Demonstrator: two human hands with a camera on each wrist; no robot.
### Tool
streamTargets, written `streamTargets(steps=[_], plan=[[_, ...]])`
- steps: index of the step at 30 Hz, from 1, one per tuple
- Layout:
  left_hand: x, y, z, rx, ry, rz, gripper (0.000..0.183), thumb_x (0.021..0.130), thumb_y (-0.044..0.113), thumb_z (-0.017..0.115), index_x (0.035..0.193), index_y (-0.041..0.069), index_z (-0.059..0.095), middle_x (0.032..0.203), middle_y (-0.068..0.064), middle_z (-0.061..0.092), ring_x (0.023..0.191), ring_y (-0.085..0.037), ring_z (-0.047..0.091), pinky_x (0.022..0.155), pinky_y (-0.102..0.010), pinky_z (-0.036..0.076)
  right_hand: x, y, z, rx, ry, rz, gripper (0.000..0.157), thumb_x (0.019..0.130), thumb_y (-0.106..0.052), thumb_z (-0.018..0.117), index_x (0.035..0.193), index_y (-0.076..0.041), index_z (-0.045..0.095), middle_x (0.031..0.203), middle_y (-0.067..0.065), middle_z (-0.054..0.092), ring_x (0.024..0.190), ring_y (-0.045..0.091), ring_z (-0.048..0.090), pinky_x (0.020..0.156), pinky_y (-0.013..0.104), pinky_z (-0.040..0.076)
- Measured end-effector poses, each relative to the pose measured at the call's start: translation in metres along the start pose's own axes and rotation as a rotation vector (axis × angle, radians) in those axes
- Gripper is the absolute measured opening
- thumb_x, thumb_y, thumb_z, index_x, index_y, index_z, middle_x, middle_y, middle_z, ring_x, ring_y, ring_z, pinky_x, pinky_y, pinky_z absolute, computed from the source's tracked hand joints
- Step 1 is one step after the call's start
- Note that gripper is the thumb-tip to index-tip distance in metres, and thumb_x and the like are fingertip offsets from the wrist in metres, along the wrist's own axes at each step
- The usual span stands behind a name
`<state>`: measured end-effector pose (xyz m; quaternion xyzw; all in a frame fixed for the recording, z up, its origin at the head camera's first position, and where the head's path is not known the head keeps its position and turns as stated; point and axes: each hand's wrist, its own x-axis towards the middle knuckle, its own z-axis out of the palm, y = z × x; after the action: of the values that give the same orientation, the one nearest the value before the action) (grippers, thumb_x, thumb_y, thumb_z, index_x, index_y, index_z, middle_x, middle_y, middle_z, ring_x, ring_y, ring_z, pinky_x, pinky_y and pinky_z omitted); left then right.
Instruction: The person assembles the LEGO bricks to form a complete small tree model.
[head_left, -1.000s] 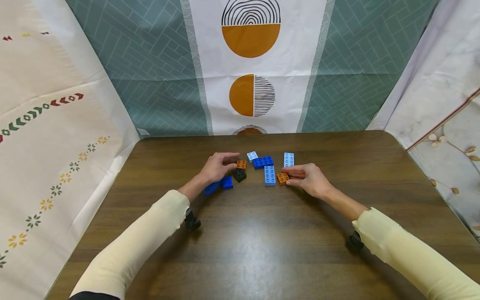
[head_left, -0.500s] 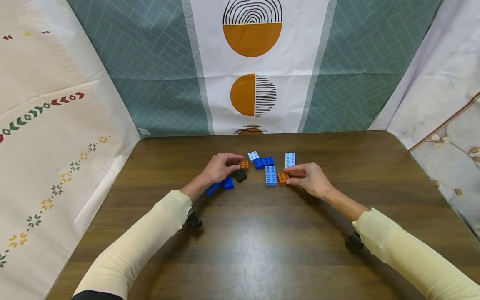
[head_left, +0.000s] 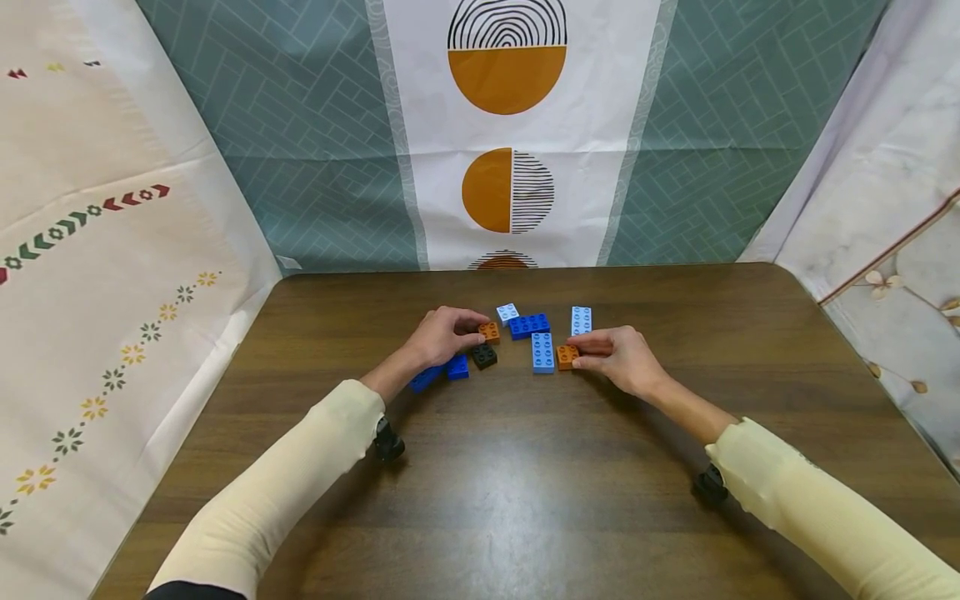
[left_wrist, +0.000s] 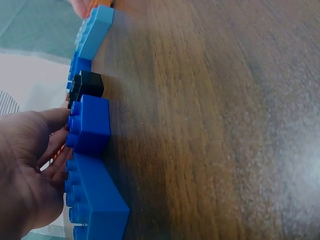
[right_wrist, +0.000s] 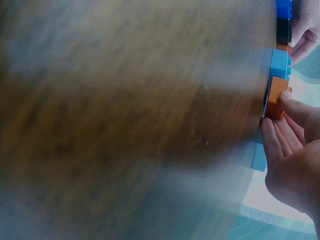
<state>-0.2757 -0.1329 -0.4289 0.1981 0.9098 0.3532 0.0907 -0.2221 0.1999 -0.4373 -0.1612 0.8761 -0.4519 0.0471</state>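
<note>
In the head view my left hand (head_left: 448, 335) pinches an orange toy building brick (head_left: 489, 332) between thumb and fingers. A black brick (head_left: 484, 356) sits just in front of it, near the thumb. My right hand (head_left: 617, 357) grips a second orange brick (head_left: 567, 357), which stands beside a light blue brick (head_left: 542, 353). In the right wrist view the thumb lies on that orange brick (right_wrist: 277, 97) with the fingers at its side. Two dark blue bricks (left_wrist: 92, 125) partly hide the left fingers in the left wrist view.
Between and behind the hands lie a dark blue brick (head_left: 529, 326), a pale small brick (head_left: 507, 313) and a pale blue long brick (head_left: 581, 321). All rest on a brown wooden table (head_left: 495, 467). Patterned cloths (head_left: 322, 167) hang behind and at both sides.
My left hand has shifted slightly right with its orange brick, which is now turned a little. The black brick has shifted slightly too. My right hand stays on its orange brick.
</note>
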Motion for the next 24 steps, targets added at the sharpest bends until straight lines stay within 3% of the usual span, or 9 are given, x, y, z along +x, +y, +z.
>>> streamTargets(steps=[8, 14, 19, 24], plan=[[-0.002, -0.003, -0.009, -0.017, 0.010, 0.017, 0.035, 0.106, 0.020, 0.070, 0.139, 0.010, 0.070, 0.132, -0.008, 0.072, 0.120, -0.025, 0.069, 0.107, -0.042, 0.053, -0.003, -0.002, 0.001, 0.007, 0.042, -0.011, 0.035, 0.095, -0.006, 0.081, 0.129, 0.001, 0.075, 0.126, 0.019, 0.074, 0.117, 0.034, 0.073, 0.097, 0.045, 0.058], [-0.007, 0.000, -0.021, -0.088, 0.043, 0.031, 0.034, 0.104, 0.019, 0.073, 0.137, 0.011, 0.072, 0.132, -0.008, 0.072, 0.119, -0.025, 0.070, 0.105, -0.041, 0.055, -0.006, -0.007, -0.002, 0.027, 0.074, -0.014, 0.035, 0.094, -0.006, 0.081, 0.129, 0.000, 0.075, 0.125, 0.018, 0.075, 0.113, 0.031, 0.074, 0.094, 0.037, 0.060], [-0.018, 0.008, -0.030, -0.150, 0.050, 0.067, 0.033, 0.103, 0.017, 0.074, 0.136, 0.012, 0.073, 0.130, -0.006, 0.073, 0.116, -0.022, 0.072, 0.102, -0.040, 0.057, -0.009, -0.015, 0.001, 0.111, 0.060, -0.041, 0.036, 0.093, -0.003, 0.081, 0.129, 0.002, 0.075, 0.125, 0.019, 0.075, 0.112, 0.031, 0.075, 0.088, 0.027, 0.060], [-0.032, 0.020, -0.039, -0.188, 0.038, 0.113, 0.034, 0.103, 0.017, 0.074, 0.137, 0.013, 0.072, 0.132, -0.005, 0.073, 0.116, -0.020, 0.071, 0.102, -0.040, 0.057, -0.016, -0.024, 0.008, 0.167, 0.021, -0.093, 0.036, 0.092, -0.003, 0.082, 0.127, 0.002, 0.075, 0.123, 0.018, 0.076, 0.111, 0.031, 0.075, 0.087, 0.025, 0.060]])
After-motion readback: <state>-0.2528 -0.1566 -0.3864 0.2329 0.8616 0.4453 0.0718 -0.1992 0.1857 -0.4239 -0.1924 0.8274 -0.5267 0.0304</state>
